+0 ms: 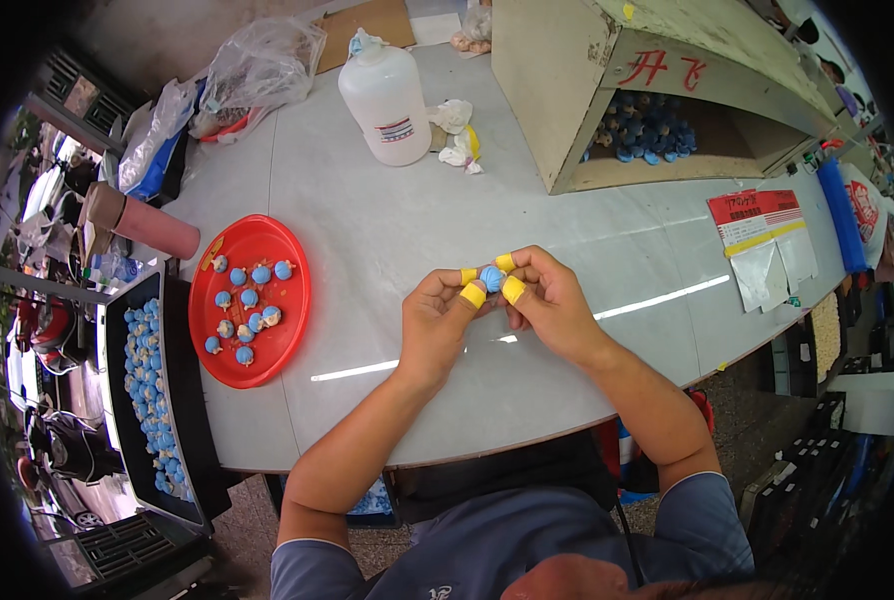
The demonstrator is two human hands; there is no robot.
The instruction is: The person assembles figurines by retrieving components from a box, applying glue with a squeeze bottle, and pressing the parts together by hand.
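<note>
A small round blue piece with a ridged surface (491, 279) is pinched between the fingertips of both hands above the grey table (367, 250). My left hand (437, 312) grips it from the left with thumb and forefinger, the tips wrapped in yellow tape. From the right, my right hand (554, 303) closes on it with its taped thumb and forefinger. To the left lies a red round tray (289, 345) with several small blue and cream-coloured pieces (250, 298) scattered in it. Whether the held piece has a cream part underneath is hidden.
At the far left, a black bin (192, 400) holds many blue pieces. A pink bottle (157, 225) leans near the tray. A white plastic bottle (387, 105) stands at the back, beside crumpled tissue (457, 150). Back right, an open-fronted box (542, 110) contains blue pieces (647, 130).
</note>
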